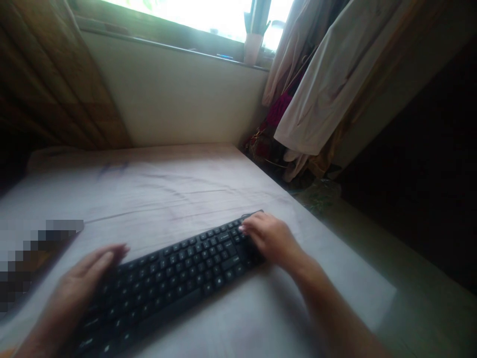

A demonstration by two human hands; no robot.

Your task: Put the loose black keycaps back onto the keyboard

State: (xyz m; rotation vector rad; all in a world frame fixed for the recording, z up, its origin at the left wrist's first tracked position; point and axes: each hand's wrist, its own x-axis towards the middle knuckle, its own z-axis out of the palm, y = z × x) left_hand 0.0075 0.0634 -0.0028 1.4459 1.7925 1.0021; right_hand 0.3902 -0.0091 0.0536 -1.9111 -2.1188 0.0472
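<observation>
A black keyboard (175, 278) with pale key markings lies at a slant above the white sheet, its right end farther from me than its left. My left hand (84, 278) is at the keyboard's left end, with the fingers together along its far corner and the thumb alongside. Around the right end is my right hand (274, 238), its fingers bent over the top edge and the number-key side. Both hands close on the keyboard from its two ends. The undersides of the fingers are hidden, and the left hand is somewhat blurred.
The bed (208, 174) has a wrinkled white sheet, and its right edge drops to the floor (421, 293). A blurred-out pixelated patch (37, 263) lies at the left. Behind are a window sill with a cup (253, 48), hanging clothes (320, 89) and a brown curtain (48, 74).
</observation>
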